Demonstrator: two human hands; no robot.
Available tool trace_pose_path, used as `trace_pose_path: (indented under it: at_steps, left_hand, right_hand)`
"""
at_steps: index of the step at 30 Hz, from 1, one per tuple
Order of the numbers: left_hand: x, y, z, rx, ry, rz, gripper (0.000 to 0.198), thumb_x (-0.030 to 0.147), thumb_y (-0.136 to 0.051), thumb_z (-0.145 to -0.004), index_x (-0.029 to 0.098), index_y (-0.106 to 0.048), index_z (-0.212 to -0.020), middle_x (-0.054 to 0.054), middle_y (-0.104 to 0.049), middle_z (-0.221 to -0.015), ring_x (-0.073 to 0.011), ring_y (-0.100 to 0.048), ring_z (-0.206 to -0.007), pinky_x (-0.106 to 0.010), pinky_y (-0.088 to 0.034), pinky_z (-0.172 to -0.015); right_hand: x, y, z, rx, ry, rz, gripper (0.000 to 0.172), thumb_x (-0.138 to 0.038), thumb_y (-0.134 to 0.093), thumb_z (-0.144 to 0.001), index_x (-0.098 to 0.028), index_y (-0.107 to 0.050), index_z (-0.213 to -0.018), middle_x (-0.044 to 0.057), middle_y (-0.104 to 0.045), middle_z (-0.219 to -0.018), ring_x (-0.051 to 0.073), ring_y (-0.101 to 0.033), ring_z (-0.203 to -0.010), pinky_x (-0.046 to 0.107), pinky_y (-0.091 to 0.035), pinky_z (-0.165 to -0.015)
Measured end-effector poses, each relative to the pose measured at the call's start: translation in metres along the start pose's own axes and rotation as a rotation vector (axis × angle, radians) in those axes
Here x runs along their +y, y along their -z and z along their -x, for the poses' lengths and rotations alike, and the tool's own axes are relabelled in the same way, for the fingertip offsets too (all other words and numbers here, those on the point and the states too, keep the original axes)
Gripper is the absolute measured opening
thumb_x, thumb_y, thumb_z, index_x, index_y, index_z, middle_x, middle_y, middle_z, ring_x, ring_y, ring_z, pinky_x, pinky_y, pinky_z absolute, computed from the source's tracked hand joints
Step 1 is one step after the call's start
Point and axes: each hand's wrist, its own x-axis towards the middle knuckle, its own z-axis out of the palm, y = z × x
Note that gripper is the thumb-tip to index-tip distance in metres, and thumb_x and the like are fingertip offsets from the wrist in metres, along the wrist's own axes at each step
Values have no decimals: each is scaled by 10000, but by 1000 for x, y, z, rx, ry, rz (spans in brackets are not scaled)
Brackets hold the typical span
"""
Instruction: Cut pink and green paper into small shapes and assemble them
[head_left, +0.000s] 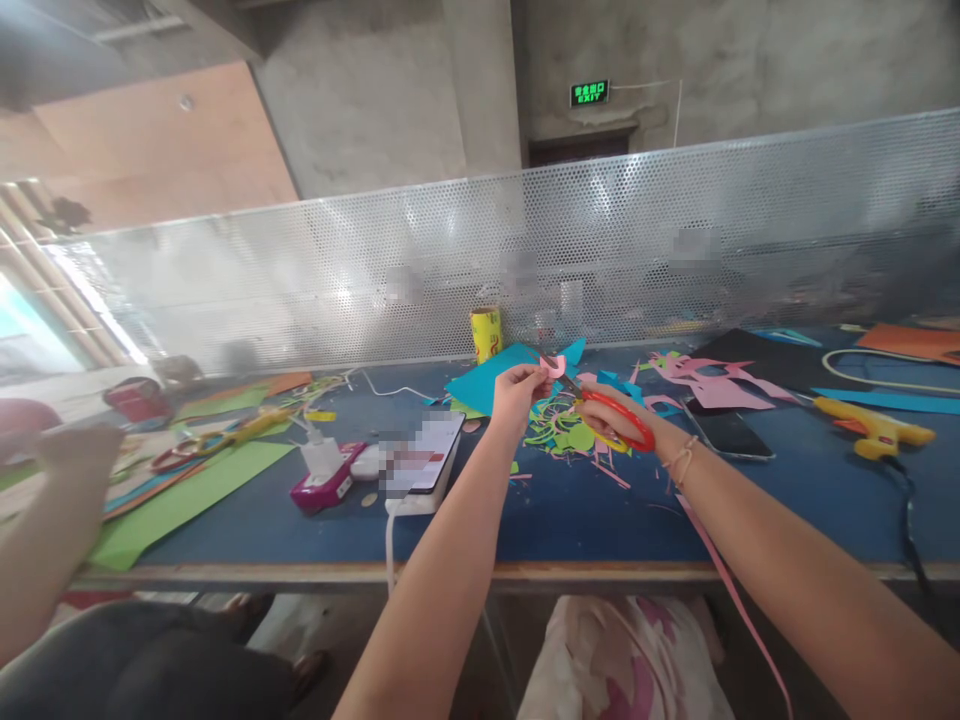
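Pinched in my left hand (519, 388) is a small curved piece of pink paper (553, 367). My right hand (604, 412) grips red-handled scissors (634, 425), whose blades meet the pink piece just beyond my left fingertips. Below both hands lies a heap of green paper scraps (559, 425), with pink scraps mixed in. A blue paper sheet (480, 378) rests behind my left hand. Beside my right hand, cut pink paper (724, 385) spreads toward a dark phone (731, 432). Part of a yellow ring shape under the scissors is hard to make out.
A lit phone (427, 450) on a white stand and a purple power strip (326, 485) sit left of my arm. To the right lies a yellow glue gun (874, 425). A yellow can (487, 333) stands by the perforated metal screen (337, 280). Another person's arm (56, 530) is at far left.
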Motion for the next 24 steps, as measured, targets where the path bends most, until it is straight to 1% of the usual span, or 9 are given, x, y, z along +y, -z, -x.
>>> trace_pose_path:
  at_steps: [7,13,16,20,24]
  left_hand:
    - [2,-4,3,8,60,99,182,234,-725,-540,116,-595,-590,-31,-604,-553,-84,-545,-488,-210,-466,-529]
    - [4,-6,6,23,138,177,126,159,-705,-574,107,-596,-610,-39,-618,-569,-82,-571,-512,-204,-491,-571]
    - [3,-8,7,7,145,189,101,137,-691,-589,102,-599,-610,-44,-620,-567,-88,-579,-518,-204,-493,-568]
    - [2,-8,8,-7,142,171,101,141,-693,-597,96,-604,-612,-53,-623,-572,-95,-585,-520,-215,-494,-576]
    - [3,-8,8,-17,149,172,106,144,-699,-595,96,-607,-614,-52,-624,-576,-91,-583,-517,-215,-492,-582]
  right_hand:
    - [-2,-2,0,0,-18,17,235,-296,-448,-773,-197,-353,-582,-74,-366,-413,46,-325,-295,183,-256,-299]
    - [-1,0,-2,-7,-16,4,260,-306,-491,-748,-197,-342,-564,-76,-373,-405,48,-330,-303,184,-256,-308]
    - [-2,0,-2,-29,-28,-25,268,-301,-492,-750,-197,-331,-562,-75,-378,-414,50,-342,-312,189,-268,-320]
    - [-5,-2,0,-4,-32,-49,240,-291,-481,-755,-200,-331,-592,-84,-373,-426,45,-329,-310,185,-254,-319]
    - [-5,-4,-1,21,-33,-25,211,-279,-468,-758,-206,-340,-607,-84,-370,-407,53,-321,-294,193,-247,-307]
